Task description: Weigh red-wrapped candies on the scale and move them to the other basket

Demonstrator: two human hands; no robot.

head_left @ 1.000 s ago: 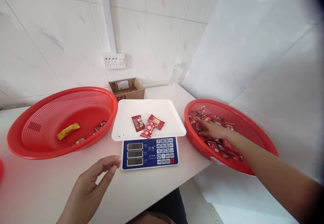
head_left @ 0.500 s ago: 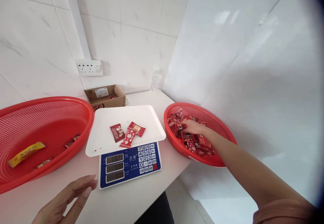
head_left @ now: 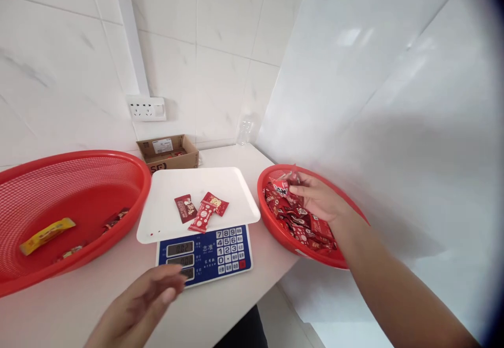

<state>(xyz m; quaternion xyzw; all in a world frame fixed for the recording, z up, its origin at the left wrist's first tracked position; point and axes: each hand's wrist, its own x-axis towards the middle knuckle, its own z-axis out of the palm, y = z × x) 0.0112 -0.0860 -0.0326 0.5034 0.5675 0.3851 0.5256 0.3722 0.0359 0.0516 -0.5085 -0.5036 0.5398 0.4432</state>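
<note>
My right hand [head_left: 317, 197] is closed on a red candy packet [head_left: 281, 187], lifted just over the heap of red wrapped candies [head_left: 301, 222] in the right basket [head_left: 271, 235]. Parts of a second wrapper show behind its fingers. In front of the scale [head_left: 205, 256], my left hand [head_left: 144, 303] hangs with thumb and fingers apart and nothing between them, covering part of the lower display. Three red candy packets [head_left: 202, 217] lie on the scale's white tray [head_left: 161, 188], two of them overlapping.
At the left stands a large red basket [head_left: 144, 180] holding a yellow packet [head_left: 47, 235] and a few small wrapped pieces. Behind the scale are a cardboard box [head_left: 189, 160] and a clear plastic bottle [head_left: 244, 130]. Walls [head_left: 224, 85] close in the back and right.
My right hand has risen out of the candy heap with a red packet. My left hand has moved right, in front of the scale's display. The view has shifted slightly.
</note>
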